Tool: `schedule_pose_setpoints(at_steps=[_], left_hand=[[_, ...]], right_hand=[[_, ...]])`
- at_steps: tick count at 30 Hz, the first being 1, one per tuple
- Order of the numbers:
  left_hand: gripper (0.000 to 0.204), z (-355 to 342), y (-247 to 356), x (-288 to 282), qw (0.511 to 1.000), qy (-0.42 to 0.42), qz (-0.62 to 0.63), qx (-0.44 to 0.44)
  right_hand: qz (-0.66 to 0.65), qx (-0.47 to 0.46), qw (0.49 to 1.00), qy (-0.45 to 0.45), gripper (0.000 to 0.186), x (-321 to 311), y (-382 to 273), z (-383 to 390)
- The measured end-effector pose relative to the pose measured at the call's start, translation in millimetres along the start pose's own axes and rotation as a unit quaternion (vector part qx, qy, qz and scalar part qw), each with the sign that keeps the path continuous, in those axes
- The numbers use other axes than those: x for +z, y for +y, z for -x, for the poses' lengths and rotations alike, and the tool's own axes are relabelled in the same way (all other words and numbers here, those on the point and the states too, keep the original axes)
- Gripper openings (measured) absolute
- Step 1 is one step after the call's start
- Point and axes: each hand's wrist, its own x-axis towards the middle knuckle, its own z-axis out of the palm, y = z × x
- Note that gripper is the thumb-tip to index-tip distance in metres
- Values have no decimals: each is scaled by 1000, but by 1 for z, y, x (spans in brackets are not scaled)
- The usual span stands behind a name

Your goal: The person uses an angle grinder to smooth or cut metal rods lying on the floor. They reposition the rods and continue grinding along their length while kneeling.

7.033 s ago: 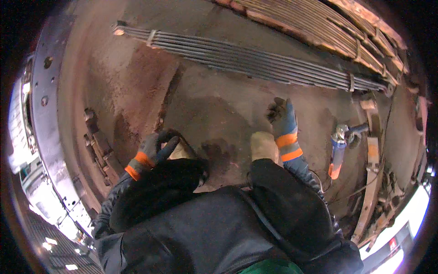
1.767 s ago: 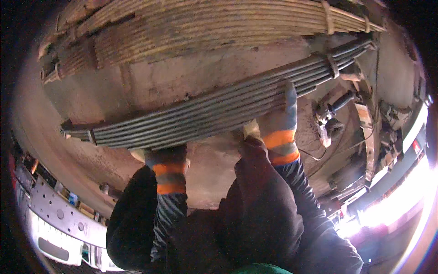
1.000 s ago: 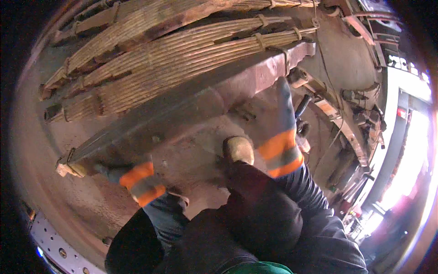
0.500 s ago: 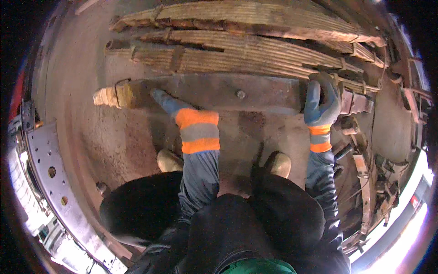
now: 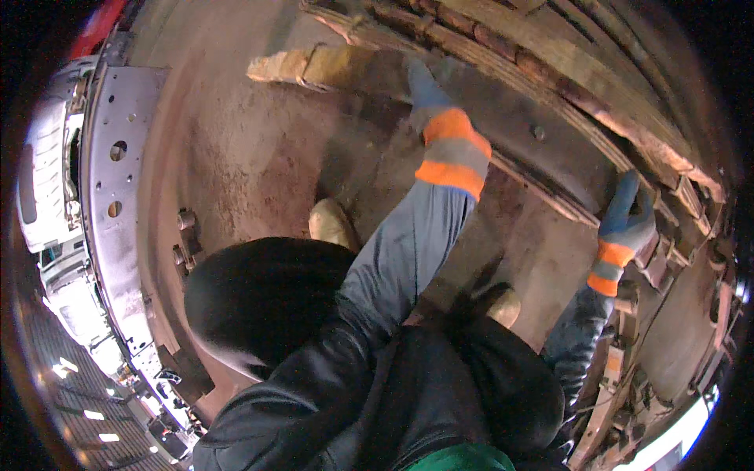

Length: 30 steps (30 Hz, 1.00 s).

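A long rusty leaf spring (image 5: 503, 118) lies slanted across the upper right, its yellowish end (image 5: 302, 67) pointing left. My left hand (image 5: 428, 90), in a blue glove with an orange and grey cuff, rests on the spring near its left part. My right hand (image 5: 628, 216), gloved the same way, grips the spring's lower right end. More rusty leaf springs (image 5: 597, 71) are stacked just behind it. My two tan boots (image 5: 334, 224) (image 5: 503, 302) stand on the dirty floor below.
A grey metal frame rail with holes (image 5: 114, 165) runs down the left. Small metal parts (image 5: 184, 239) lie beside it. Brackets and hardware (image 5: 628, 361) crowd the lower right. The floor (image 5: 243, 157) is brown and dusty.
Both hands lifted the leaf spring off the floor and carried it over to the stack. In the last half second the view turned, and both hands stayed on the spring.
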Motion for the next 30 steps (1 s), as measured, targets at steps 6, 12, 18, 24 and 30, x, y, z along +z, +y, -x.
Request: schedule_pose_setpoints(at_steps=[6,12,18,24,30], left_hand=[[63,-80,-32,-44,831,-23,-474,291],[61,-61,-34,-62,870,-62,-321,370],[59,-50,-19,-33,944,-66,-136,293],[64,-54,-20,-38,977,-104,-49,177],[71,-54,-28,-47,964,-15,-84,251]], right_hand=[[11,-2,1000,-6,40,10,-17,-9],[-30,77,996,-21,41,7,-2,7],[61,-29,996,50,51,-5,-17,6],[26,-72,990,115,49,-3,-7,22],[-31,-104,990,94,46,-3,1,33]])
